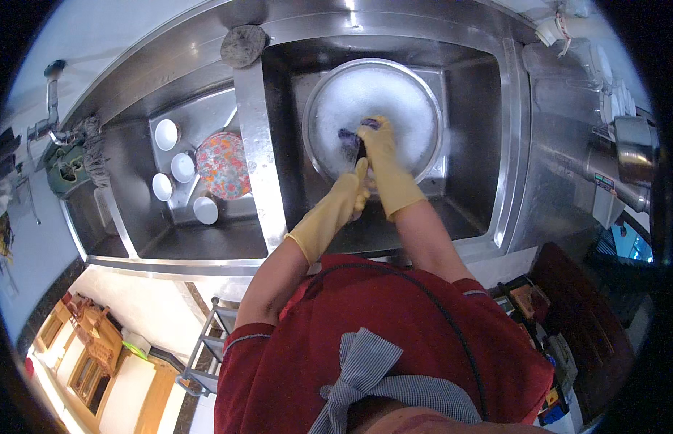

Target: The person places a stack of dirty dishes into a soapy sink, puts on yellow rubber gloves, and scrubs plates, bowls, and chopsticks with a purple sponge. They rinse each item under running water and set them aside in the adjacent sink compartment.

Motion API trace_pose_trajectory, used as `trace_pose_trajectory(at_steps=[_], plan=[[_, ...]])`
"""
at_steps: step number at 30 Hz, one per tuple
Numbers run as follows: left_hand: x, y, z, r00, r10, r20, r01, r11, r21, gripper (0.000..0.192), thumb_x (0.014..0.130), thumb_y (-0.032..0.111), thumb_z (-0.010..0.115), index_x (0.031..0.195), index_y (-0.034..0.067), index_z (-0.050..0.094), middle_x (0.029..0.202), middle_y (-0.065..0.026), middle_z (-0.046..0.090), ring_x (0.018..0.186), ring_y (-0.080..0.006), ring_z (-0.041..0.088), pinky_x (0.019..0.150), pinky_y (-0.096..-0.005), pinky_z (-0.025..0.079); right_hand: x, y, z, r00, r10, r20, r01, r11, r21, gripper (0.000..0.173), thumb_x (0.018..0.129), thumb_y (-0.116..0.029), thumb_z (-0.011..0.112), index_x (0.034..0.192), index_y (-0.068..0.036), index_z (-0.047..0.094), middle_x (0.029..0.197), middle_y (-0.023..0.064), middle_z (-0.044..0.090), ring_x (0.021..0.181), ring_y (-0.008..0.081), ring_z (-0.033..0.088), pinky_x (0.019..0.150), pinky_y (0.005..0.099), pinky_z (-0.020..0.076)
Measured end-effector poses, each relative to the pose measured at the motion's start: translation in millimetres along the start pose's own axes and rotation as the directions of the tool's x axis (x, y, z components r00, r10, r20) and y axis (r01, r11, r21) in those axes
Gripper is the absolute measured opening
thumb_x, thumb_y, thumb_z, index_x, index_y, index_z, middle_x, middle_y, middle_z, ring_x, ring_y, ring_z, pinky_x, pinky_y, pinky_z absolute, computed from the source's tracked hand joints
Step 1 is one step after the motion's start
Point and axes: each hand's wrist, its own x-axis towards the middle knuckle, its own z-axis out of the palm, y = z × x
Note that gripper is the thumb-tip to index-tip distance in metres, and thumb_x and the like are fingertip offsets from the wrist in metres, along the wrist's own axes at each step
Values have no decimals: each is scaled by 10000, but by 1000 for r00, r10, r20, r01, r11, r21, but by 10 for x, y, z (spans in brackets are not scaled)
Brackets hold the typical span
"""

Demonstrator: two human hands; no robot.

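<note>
Both hands wear yellow rubber gloves over a large round metal basin (435,103) of foamy water in the sink. My left hand (354,190), low at the basin's near edge, is closed around the lower end of a dark object (351,142); its exact kind is unclear. Just above and to the right, my right hand (379,135) grips a purple cloth or scrubber (371,123) against or beside that object. Motion blur hides the exact contact.
The left sink compartment holds several white bowls (167,134), utensils and a flower-patterned round item (224,165). A grey scouring pad (244,46) lies on the divider (263,163). A metal faucet (53,103) stands far left; stacked white dishes (618,106) are at right.
</note>
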Motion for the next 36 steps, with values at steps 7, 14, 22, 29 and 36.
trace_pose_trajectory(at_steps=[7, 14, 22, 29, 36], plan=[[-524, -80, -138, 994, 101, 30, -105, 977, 184, 702, 1007, 680, 413, 1058, 29, 670, 612, -20, 469, 381, -140, 381, 357, -314, 337, 180, -86, -760, 923, 8, 386, -219, 835, 505, 336, 819, -107, 764, 1138, -36, 685, 1027, 144, 709, 871, 262, 698, 818, 395, 572], [-66, 177, 81, 953, 264, 152, -299, 905, 302, 430, 1042, 454, 499, 1165, 60, 623, 792, -33, 574, 635, -166, 560, 580, -308, 492, -526, -348, -793, 642, 54, 765, -276, 947, 165, 280, 852, -45, 754, 1122, 8, 703, 971, 131, 720, 838, 234, 698, 670, 386, 583], [-598, 683, -329, 853, 477, -213, -276, 757, 592, 910, 877, 656, 636, 1492, 8, 461, 1389, -247, 598, 1210, -340, 636, 994, -379, 503, -564, -615, -698, 638, -280, 718, 509, 852, -121, 58, 787, -5, 770, 839, -15, 745, 875, 71, 740, 800, 152, 687, 743, 304, 549], [-407, 634, -246, 355, 934, -39, -636, 272, 722, 482, 917, 190, 652, 1376, 84, 552, 1039, -77, 769, 824, -231, 719, 768, -363, 552, -967, -977, -534, 474, -258, 842, 607, 789, -99, 56, 830, 0, 743, 854, -51, 735, 869, 67, 750, 833, 207, 697, 860, 353, 530], [-1272, 913, -700, 234, 839, -491, -963, 270, 2, 448, 1041, 412, 560, 894, 30, 743, 940, -108, 772, 968, -189, 705, 963, -334, 479, -897, -735, -589, 214, -427, 879, 851, 524, 47, 198, 831, -2, 726, 998, -105, 744, 1107, 117, 730, 1095, 346, 634, 958, 434, 483]])
